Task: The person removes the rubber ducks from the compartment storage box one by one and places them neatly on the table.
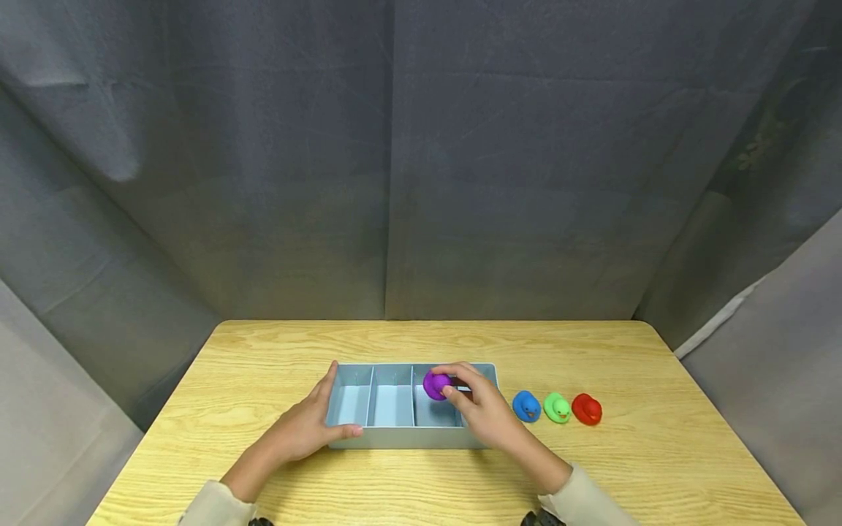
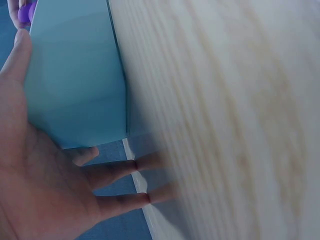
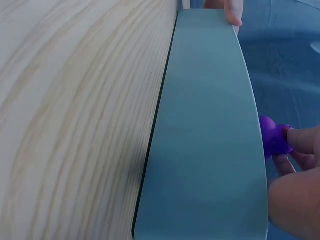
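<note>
A grey-blue divided box point(image 1: 408, 437) with several compartments in a row stands on the table. My left hand point(image 1: 304, 427) holds its left end, thumb on the front wall near the rim and fingers towards the back corner. In the left wrist view some fingers of that hand point(image 2: 45, 185) reach past the box's end. Between thumb and fingers my right hand point(image 1: 485, 409) pinches a purple toy duck point(image 1: 435, 384), above the third compartment from the left. The right wrist view shows the purple duck point(image 3: 274, 137) beyond the box's rim, partly hidden by the fingers.
Right of the box sit a blue toy duck point(image 1: 526, 406), a green one point(image 1: 557, 408) and a red one point(image 1: 587, 409) in a row. The wooden table point(image 1: 658, 467) has grey curtains point(image 1: 513, 183) behind it and at both sides.
</note>
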Motion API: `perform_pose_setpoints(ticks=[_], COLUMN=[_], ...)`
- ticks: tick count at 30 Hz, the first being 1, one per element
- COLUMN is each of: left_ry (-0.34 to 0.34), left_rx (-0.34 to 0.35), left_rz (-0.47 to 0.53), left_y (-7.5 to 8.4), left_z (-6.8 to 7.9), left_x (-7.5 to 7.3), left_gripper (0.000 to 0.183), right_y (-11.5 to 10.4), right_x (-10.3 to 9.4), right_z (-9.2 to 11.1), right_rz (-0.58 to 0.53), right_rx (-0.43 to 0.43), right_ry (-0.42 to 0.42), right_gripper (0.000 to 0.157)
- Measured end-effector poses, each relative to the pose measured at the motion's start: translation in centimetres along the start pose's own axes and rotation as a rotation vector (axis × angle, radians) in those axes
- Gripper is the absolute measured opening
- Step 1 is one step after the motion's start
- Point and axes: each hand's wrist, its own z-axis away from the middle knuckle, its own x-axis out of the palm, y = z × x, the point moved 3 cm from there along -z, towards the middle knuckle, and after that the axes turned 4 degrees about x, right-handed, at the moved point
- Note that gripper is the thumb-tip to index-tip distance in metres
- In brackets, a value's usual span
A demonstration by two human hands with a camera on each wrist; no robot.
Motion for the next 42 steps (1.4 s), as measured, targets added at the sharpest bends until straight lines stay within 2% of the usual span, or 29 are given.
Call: perform_pose_setpoints(ticks=[9,27,42], left_ry=[0.0,-0.004,-0.001], left_rx=[-0.012,-0.01,-0.014], left_rz=[-0.001,-0.001,-0.002], left_y=[0.1,0.2,0.1], left_z=[0.1,0.1,0.1], left_x=[0.0,-0.1,0.0], left_gripper=[0.125,0.125,0.124], right_y=[1.0,2.2,4.0], right_x=[-2.0,-7.2,-12.7], right_z=[1.1,4.5,8.1], right_rz=[-0.03,0.042,0.198], right_rx=[-0.004,-0.085,-0.01], right_ry=[0.026,0.08,0.142], right_gripper=[0.034,0.031,0.033])
